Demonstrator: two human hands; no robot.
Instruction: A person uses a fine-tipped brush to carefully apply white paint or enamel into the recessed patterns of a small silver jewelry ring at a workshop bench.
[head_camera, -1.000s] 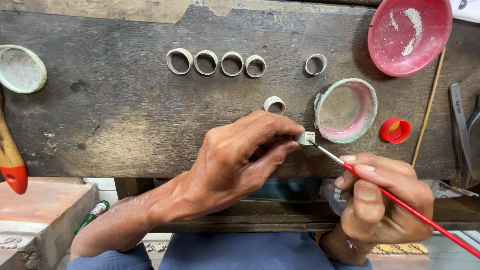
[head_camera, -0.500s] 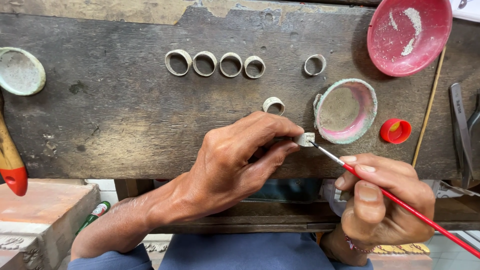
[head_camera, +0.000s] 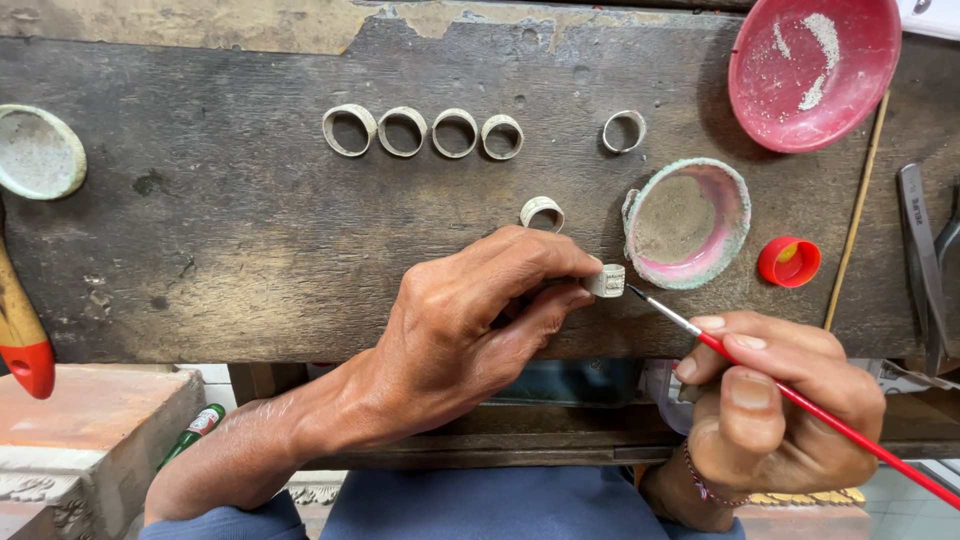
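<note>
My left hand (head_camera: 470, 320) pinches a small grey metal ring (head_camera: 607, 281) between thumb and fingertips, just above the front edge of a dark wooden bench (head_camera: 230, 240). My right hand (head_camera: 775, 410) grips a thin red paintbrush (head_camera: 800, 400), and the brush tip touches the ring's right side. A crusted pink dish (head_camera: 688, 222) sits just beyond the ring. One loose ring (head_camera: 542, 212) lies on the bench right above my left hand.
Several rings (head_camera: 420, 131) lie in a row at the back, one more ring (head_camera: 624, 131) apart to the right. A red bowl (head_camera: 812, 70) with white powder, a red cap (head_camera: 789, 262), a thin stick (head_camera: 857, 215), pliers (head_camera: 925, 260), a pale dish (head_camera: 38, 153) and a red-tipped handle (head_camera: 22, 335) surround them.
</note>
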